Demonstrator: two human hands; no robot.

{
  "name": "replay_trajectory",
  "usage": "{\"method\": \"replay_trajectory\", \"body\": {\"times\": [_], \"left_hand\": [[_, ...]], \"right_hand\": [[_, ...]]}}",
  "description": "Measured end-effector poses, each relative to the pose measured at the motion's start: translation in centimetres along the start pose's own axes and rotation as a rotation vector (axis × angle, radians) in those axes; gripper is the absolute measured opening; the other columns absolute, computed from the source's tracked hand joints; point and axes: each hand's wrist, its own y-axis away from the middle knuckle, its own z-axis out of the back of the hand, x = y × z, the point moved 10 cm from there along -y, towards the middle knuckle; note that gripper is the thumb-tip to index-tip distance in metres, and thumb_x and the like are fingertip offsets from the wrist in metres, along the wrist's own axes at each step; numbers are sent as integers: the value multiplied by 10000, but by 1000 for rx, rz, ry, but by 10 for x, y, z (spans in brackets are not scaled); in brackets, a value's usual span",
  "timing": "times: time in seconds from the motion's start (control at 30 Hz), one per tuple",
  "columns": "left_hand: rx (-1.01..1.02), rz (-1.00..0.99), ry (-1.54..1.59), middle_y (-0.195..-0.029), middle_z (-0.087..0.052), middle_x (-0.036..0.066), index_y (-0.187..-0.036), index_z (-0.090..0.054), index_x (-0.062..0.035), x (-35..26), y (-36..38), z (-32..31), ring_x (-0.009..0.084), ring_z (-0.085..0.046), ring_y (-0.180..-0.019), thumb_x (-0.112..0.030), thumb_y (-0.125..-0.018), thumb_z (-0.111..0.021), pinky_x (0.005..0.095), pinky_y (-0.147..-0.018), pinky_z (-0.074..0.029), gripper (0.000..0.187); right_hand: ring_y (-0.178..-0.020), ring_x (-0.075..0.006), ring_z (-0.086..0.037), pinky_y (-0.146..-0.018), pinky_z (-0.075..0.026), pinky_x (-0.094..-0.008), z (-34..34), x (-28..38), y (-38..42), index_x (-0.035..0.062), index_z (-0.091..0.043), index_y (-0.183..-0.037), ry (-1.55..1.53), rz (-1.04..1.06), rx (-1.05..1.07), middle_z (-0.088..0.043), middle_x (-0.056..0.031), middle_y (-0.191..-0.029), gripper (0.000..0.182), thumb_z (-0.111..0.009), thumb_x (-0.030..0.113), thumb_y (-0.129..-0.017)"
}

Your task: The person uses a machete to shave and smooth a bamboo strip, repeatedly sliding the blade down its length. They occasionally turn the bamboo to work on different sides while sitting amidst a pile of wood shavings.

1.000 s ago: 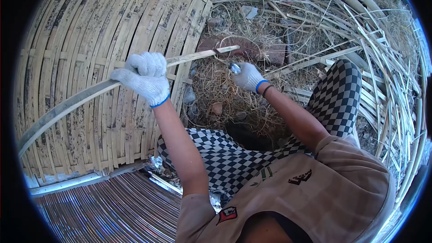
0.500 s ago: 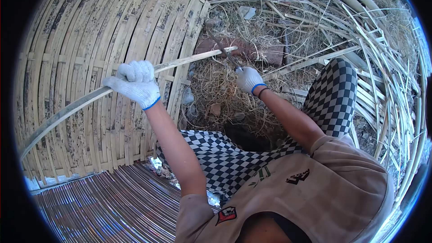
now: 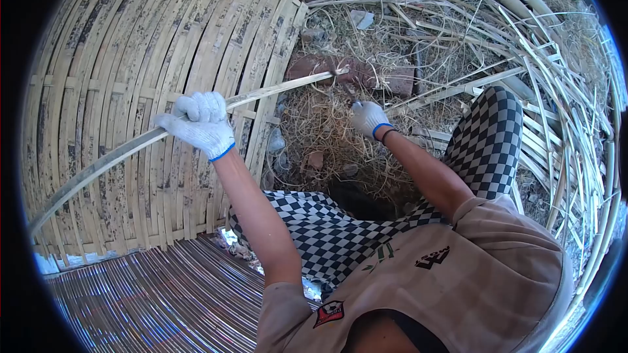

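Note:
My left hand point(image 3: 199, 123), in a white knit glove, is closed around a long bamboo strip point(image 3: 281, 87). The strip bends down to the lower left and its other end reaches over a reddish-brown block point(image 3: 396, 80). My right hand point(image 3: 368, 119), gloved the same way, grips a knife point(image 3: 349, 93) whose dark blade points up toward that end of the strip. The blade's tip lies close by the strip's end, and the handle is mostly hidden in my fist.
A woven bamboo panel point(image 3: 144, 46) stands at the left, with a slatted brown surface point(image 3: 163, 301) below it. Thin shavings point(image 3: 314, 124) cover the ground between my knees. Piles of split bamboo strips point(image 3: 562, 111) lie along the right and back.
My right hand has shifted slightly right, and the knife blade has swung from across the strip to near its end. The left hand keeps its hold on the strip.

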Motion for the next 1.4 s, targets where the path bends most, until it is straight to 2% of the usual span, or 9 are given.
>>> {"method": "replay_trajectory", "body": {"times": [0.13, 0.3, 0.37, 0.43, 0.8, 1.0, 1.1, 1.13, 1.4], "left_hand": [[-14, 53, -18, -426, -221, -30, -513, -269, -180, 3, -2, -8, 118, -138, -365, -790, -979, -317, 292, -376, -148, 770], [51, 48, -4, -441, -236, -20, -539, -281, -172, 5, -2, -11, 129, -172, -360, -742, -1001, -363, 313, -374, -158, 738], [85, 72, 26, -440, -237, -18, -545, -278, -174, 7, 0, -1, 132, -178, -361, -736, -1002, -371, 315, -376, -165, 731], [63, 69, 0, -445, -230, -20, -547, -270, -176, 6, -1, -4, 134, -182, -367, -725, -1011, -368, 315, -381, -171, 725], [109, 106, -4, -482, -251, -26, -572, -294, -161, 25, -26, -67, 120, -214, -378, -542, -1090, -382, 310, -376, -183, 649], [85, 115, -101, -479, -270, -31, -577, -344, -165, 42, -73, -90, 121, -279, -367, -499, -1056, -525, 310, -343, -230, 611], [36, 143, -99, -480, -290, -21, -581, -379, -161, 50, -82, -95, 125, -279, -368, -518, -1040, -548, 308, -348, -223, 606], [71, 123, -85, -487, -311, -11, -582, -395, -154, 49, -82, -97, 123, -282, -375, -506, -1049, -541, 304, -353, -219, 603], [96, 72, -111, -499, -339, -12, -601, -425, -149, 47, -82, -108, 109, -287, -392, -455, -1054, -569, 302, -377, -206, 565]], "right_hand": [[-986, -399, -706, -870, -557, -484, 60, 99, 42, 129, -721, -1161, -8, 199, -50, -736, -217, -992, 346, -640, 285, -863], [-880, -394, -714, -752, -569, -479, 29, 16, 20, 98, -720, -1058, -103, 71, -161, -722, -210, -851, 260, -613, 249, -876], [-1026, -382, -716, -876, -572, -462, -88, -69, -42, 42, -712, -1184, 793, 408, 381, -739, -189, -1132, 406, -652, 285, -864], [-789, -378, -748, -702, -592, -433, 1, -71, -10, -30, -719, -1023, 52, -165, 56, -737, -216, -815, 346, -620, 274, -888], [-875, -442, -696, -783, -552, -480, 16, -32, 16, 18, -663, -1050, -166, -107, -110, -708, -268, -902, 309, -615, 227, -828], [-665, -275, -629, -679, -522, -388, 133, 87, 47, 10, -647, -975, -414, 201, -427, -668, -160, -762, 236, -673, 193, -829], [-814, -439, -690, -703, -541, -453, 142, 91, 46, 43, -654, -1032, -580, 275, -567, -712, -208, -841, 231, -672, 197, -861], [-622, -201, -555, -635, -488, -338, 131, 79, 42, 18, -640, -960, -601, 229, -535, -623, -96, -711, 166, -690, 133, -850], [-846, -355, -727, -751, -561, -443, -8, -40, 0, 17, -707, -1012, -183, -184, -30, -724, -205, -885, 283, -641, 246, -859]]}}
